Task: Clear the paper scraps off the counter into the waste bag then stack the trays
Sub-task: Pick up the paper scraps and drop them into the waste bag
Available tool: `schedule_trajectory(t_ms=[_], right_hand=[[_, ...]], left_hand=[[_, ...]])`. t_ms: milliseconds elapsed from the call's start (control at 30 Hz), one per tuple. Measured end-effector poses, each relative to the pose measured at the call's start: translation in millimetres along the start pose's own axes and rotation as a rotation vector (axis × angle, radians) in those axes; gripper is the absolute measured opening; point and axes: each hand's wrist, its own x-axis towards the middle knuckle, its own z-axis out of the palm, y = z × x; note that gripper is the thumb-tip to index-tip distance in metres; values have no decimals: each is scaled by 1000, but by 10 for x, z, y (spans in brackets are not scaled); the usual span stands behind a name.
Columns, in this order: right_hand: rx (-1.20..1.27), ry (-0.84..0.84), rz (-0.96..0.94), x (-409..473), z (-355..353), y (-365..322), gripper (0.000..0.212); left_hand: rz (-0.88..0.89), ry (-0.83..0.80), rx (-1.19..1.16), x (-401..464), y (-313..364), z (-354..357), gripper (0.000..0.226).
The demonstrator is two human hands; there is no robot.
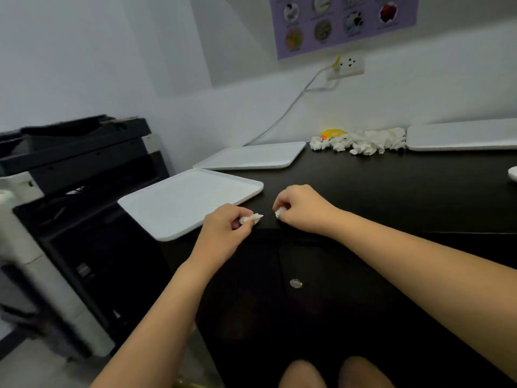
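My left hand (228,228) pinches a crumpled white paper scrap (251,218) at the front edge of the black counter (363,189). Just to its right, my right hand (300,208) holds another white paper scrap (280,213) in curled fingers. A pile of white paper scraps (361,141) lies at the back of the counter by the wall. One white tray (187,201) sits at the counter's left corner, a second white tray (251,156) behind it, and a third white tray (461,134) at the back right. No waste bag is in view.
A black and white printer (70,197) stands left of the counter. A yellow object (333,133) lies behind the scrap pile. A white cable (291,105) runs down from a wall socket (348,65). Part of a white object (513,173) shows at the right edge. A cabinet knob (295,283) sits below the counter.
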Motion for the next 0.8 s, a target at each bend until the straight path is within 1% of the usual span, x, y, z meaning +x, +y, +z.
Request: schedule_trajectory(t_ms=[100,167,267,333,467,533,600,700,800], right_hand=[[39,-6,-103,-10,273,-411,24],[52,-39,-197,-24,494,-663,22],[31,-129,-315,-60,1022,-935,21],[51,-213,-319,-107,1408,-1032,20],[186,-388,-229,-257,2227,-1202,16],[274,-474,-131,-370,2636,-1250,17],[337,-589,-16,-492,3011,-1245,18],[347,-707,121,-651,3534,-1195,11],[307,-739,189,-689,3941,-1184,19]], left_hand=[[-26,30,-6,-402,-228,-253,18],[-63,45,7,-670,-426,-376,17],[-114,75,44,-1096,-813,-530,17],[-201,67,63,-1375,-1090,-579,18],[-427,52,145,-1994,-1764,-524,18],[-551,21,173,-2326,-2060,-433,19],[-725,-40,143,-2654,-2304,-307,22],[-927,-90,112,-3147,-2656,-97,29],[-1026,-96,83,-3474,-2881,26,33]])
